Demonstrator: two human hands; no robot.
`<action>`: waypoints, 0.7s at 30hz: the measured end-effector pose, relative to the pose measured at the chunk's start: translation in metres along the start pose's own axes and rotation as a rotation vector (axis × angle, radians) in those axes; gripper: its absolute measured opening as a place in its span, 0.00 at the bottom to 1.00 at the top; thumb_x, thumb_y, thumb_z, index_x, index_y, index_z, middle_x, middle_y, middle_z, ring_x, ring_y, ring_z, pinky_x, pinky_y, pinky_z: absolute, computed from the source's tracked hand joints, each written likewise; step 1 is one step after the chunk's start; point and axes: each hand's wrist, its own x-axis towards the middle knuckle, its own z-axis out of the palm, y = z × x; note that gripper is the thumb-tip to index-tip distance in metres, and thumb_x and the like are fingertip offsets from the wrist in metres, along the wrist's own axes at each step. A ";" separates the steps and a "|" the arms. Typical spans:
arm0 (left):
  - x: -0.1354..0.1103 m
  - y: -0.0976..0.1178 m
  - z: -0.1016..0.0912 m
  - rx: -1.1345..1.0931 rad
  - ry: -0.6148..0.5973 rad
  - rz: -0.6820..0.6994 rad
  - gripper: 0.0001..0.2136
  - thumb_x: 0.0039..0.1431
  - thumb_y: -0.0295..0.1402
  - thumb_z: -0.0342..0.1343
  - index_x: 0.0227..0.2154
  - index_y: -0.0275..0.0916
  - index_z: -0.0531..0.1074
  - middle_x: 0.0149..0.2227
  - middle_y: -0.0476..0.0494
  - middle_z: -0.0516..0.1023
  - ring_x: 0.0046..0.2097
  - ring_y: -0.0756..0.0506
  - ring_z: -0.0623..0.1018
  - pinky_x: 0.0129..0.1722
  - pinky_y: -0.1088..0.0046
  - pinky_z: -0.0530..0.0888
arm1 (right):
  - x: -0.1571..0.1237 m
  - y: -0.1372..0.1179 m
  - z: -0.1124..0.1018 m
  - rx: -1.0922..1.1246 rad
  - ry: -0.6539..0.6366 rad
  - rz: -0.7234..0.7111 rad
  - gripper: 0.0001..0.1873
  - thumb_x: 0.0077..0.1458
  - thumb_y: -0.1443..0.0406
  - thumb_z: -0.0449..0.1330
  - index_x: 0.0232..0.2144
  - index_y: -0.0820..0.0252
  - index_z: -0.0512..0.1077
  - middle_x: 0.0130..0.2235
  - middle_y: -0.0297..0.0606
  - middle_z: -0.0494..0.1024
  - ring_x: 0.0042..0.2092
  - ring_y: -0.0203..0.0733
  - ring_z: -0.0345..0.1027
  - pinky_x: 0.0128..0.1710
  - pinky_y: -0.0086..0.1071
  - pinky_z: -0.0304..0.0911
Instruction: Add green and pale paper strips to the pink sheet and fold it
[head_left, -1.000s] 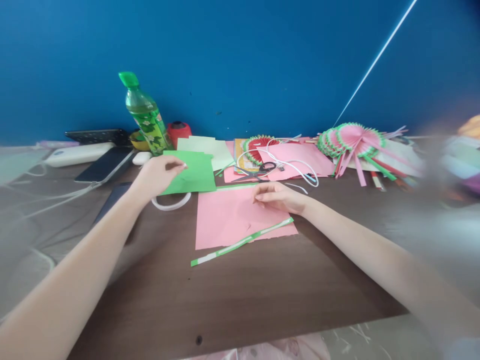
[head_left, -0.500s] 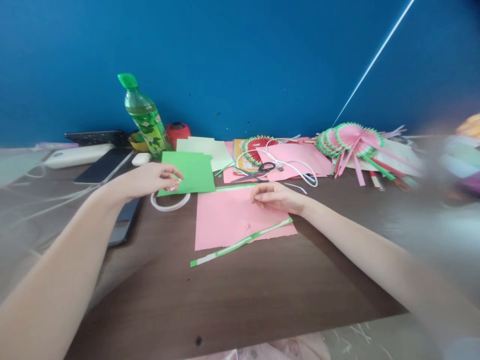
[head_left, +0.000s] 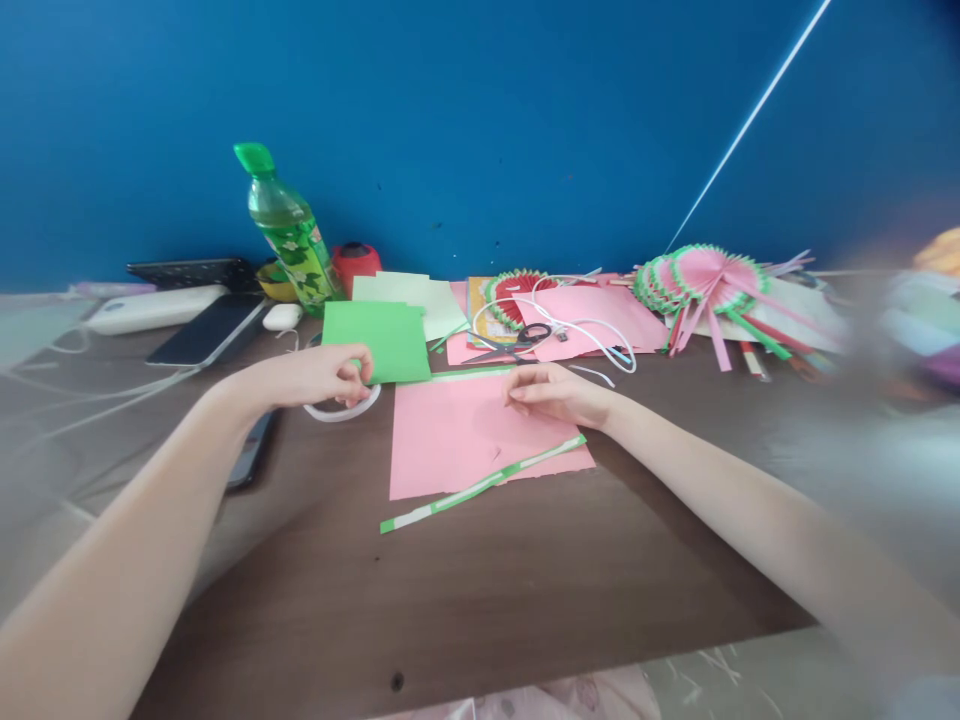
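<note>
My left hand (head_left: 330, 376) is closed over the near edge of a green paper sheet (head_left: 386, 335). Its curled fingertips overlap the rim of a white ring-shaped roll of tape (head_left: 330, 415); whether they grip it or a small scrap is hidden. My right hand (head_left: 551, 393) rests loosely closed at the right side of a pink paper sheet (head_left: 442, 440), no object visible in its fingers. A narrow green paper strip (head_left: 487, 482) with white bands along it lies slanting across the pink sheet's near edge. Behind my right hand are black scissors (head_left: 514, 347).
At the left are a green drink bottle (head_left: 296, 245), a phone (head_left: 210, 330) and a white earphone case (head_left: 283, 317). A white cable (head_left: 600, 328) loops over papers at the back. Pleated paper rosettes (head_left: 712, 280) lie at the right, by the blue wall (head_left: 480, 120).
My left hand has moved slightly right and down, and its fingers have curled at the roll of tape. The small white bit seen at its fingers no longer shows. My right hand stays put.
</note>
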 end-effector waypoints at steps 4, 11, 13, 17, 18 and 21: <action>0.001 -0.001 0.002 -0.026 0.010 0.003 0.14 0.42 0.42 0.52 0.29 0.40 0.60 0.25 0.50 0.73 0.28 0.48 0.69 0.24 0.76 0.60 | 0.000 0.000 0.001 -0.009 0.013 0.014 0.06 0.43 0.67 0.62 0.26 0.65 0.72 0.29 0.35 0.72 0.26 0.29 0.58 0.28 0.25 0.55; 0.003 0.000 0.003 0.035 0.019 -0.038 0.12 0.42 0.40 0.52 0.28 0.41 0.60 0.23 0.51 0.72 0.24 0.49 0.66 0.22 0.75 0.57 | 0.000 -0.002 0.002 -0.005 0.023 0.024 0.06 0.42 0.67 0.63 0.26 0.65 0.72 0.28 0.35 0.72 0.26 0.29 0.58 0.28 0.25 0.55; 0.003 0.000 0.004 0.057 0.032 -0.056 0.12 0.42 0.41 0.52 0.28 0.41 0.60 0.22 0.51 0.71 0.24 0.48 0.66 0.22 0.74 0.57 | 0.000 -0.002 0.002 -0.004 0.018 0.021 0.06 0.42 0.67 0.62 0.26 0.65 0.72 0.29 0.36 0.72 0.26 0.29 0.58 0.28 0.25 0.55; 0.004 -0.001 0.004 0.100 0.037 -0.072 0.13 0.44 0.44 0.52 0.27 0.41 0.59 0.20 0.51 0.66 0.24 0.48 0.66 0.23 0.73 0.58 | 0.000 0.000 0.000 -0.023 0.007 0.017 0.06 0.43 0.67 0.62 0.27 0.66 0.72 0.29 0.36 0.71 0.26 0.29 0.59 0.28 0.25 0.55; 0.003 -0.001 0.004 0.116 0.045 -0.073 0.13 0.44 0.45 0.52 0.26 0.41 0.59 0.19 0.51 0.65 0.24 0.48 0.65 0.23 0.73 0.58 | 0.000 0.000 0.000 -0.038 0.006 0.017 0.07 0.43 0.66 0.62 0.27 0.66 0.72 0.29 0.36 0.71 0.26 0.29 0.59 0.28 0.25 0.55; 0.001 0.000 0.001 0.145 0.115 -0.105 0.15 0.44 0.47 0.52 0.28 0.42 0.61 0.21 0.50 0.66 0.23 0.48 0.64 0.22 0.73 0.57 | 0.000 -0.002 0.000 -0.136 -0.007 0.017 0.07 0.45 0.65 0.61 0.28 0.65 0.71 0.29 0.35 0.71 0.26 0.29 0.58 0.29 0.25 0.55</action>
